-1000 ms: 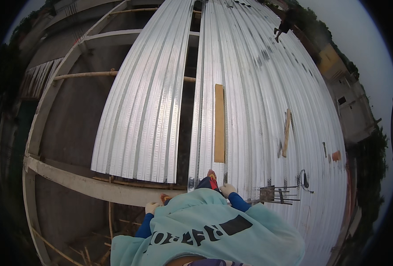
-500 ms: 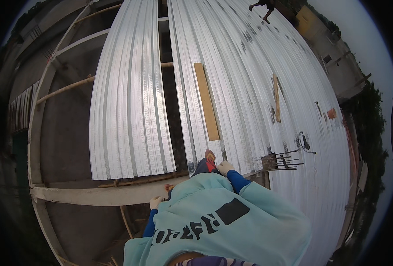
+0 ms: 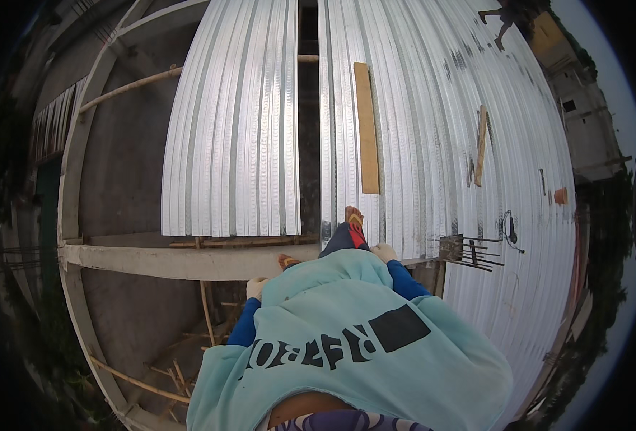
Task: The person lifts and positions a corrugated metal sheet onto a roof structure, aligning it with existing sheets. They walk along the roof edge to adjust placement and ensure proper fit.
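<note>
My left hand [image 3: 256, 288], in a pale glove, hangs low beside my light-blue shirt, above the open framing. Close to my right thigh is my right hand [image 3: 385, 252], also pale-gloved, near the edge of the ribbed metal sheets [image 3: 411, 165]. Both hands look rounded, but their fingers are too small to make out; no tool shows in either. My right foot [image 3: 354, 215], in a sandal, is on the sheet edge, and my left foot [image 3: 287, 260] is at the concrete beam [image 3: 167, 261]. Ahead lies a flat yellowish plank [image 3: 367, 129].
A dark gap [image 3: 309, 144] separates the right-hand sheets from another ribbed panel [image 3: 232, 136]. Left of it are open bays with bamboo poles [image 3: 131, 88]. Rebar ends [image 3: 476, 253] stick out at right, near a black cable [image 3: 510, 228]. Another person's legs [image 3: 503, 32] show far right.
My view has turned and tilted, so the sheets and plank sit more upright and higher in the picture. Both hands stay low beside my body.
</note>
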{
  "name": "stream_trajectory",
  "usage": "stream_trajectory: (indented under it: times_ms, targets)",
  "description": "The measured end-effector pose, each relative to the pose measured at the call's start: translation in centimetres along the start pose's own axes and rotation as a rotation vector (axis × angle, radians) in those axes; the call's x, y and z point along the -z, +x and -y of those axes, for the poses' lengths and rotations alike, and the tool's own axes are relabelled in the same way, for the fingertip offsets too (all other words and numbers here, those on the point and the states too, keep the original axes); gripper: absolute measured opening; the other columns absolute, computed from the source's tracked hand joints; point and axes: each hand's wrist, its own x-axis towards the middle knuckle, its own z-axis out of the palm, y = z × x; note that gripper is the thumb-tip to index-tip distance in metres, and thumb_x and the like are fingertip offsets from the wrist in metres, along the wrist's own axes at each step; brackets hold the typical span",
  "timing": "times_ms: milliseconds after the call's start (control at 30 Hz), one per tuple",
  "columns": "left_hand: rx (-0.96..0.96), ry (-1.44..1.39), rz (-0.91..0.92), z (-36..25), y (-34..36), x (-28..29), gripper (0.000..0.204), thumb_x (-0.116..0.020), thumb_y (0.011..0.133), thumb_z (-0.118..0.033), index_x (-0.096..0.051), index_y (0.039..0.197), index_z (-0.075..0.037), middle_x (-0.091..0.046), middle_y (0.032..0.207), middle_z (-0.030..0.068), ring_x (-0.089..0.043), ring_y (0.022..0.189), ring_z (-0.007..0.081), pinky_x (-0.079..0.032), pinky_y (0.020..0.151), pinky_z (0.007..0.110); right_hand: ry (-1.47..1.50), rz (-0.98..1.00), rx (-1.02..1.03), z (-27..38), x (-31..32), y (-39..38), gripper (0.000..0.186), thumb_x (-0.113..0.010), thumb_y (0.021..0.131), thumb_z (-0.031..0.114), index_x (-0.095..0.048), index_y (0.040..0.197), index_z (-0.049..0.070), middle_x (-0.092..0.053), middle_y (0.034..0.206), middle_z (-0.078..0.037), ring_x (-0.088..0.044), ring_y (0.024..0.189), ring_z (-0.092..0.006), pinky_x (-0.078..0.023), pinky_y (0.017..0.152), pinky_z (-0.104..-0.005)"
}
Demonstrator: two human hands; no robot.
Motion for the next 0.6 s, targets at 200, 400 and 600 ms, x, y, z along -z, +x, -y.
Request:
stream_trajectory:
  times_ms: [200, 400, 600]
  targets:
    - [-0.056, -0.022, 0.032, -2.1, 0.0, -1.9, 0.042, -0.076, 0.083, -0.028, -0.079, 0.108, 0.006, -0.08, 0.103, 0.0219, -0.078, 0.095, 0.028, -0.059, 0.087, 0.036, -0.153, -0.043, 0.129, -3.1, 0.9, 3.2, 0.048, -0.056, 0.092, 0.038, -0.078, 0.107, -0.003, -0.074, 0.11, -0.029, -0.072, 0.107, -0.0435, -0.055, 0.099, -0.05]
    - [-0.006, 0.026, 0.099, -3.8, -0.3, -1.8, 0.04, -0.07, 0.08, -0.024, -0.08, 0.108, 0.003, -0.08, 0.101, 0.0202, -0.077, 0.095, 0.0273, -0.058, 0.089, 0.035, 0.253, 0.044, -0.028, 1.5, 3.4, 3.2, 0.029, -0.055, 0.095, 0.021, -0.073, 0.095, -0.003, -0.073, 0.083, -0.016, -0.073, 0.069, -0.0286, -0.059, 0.064, -0.0415]
    - [-0.103, 0.09, 0.032, -4.4, -0.3, -1.5, 0.037, -0.068, 0.084, -0.023, -0.08, 0.109, 0.002, -0.08, 0.098, 0.0157, -0.076, 0.091, 0.023, -0.058, 0.084, 0.034, 0.343, -0.006, -0.044, 2.5, 3.7, 1.4, 0.035, -0.056, 0.092, 0.025, -0.074, 0.092, -0.004, -0.073, 0.079, -0.021, -0.072, 0.068, -0.0316, -0.058, 0.066, -0.0453]
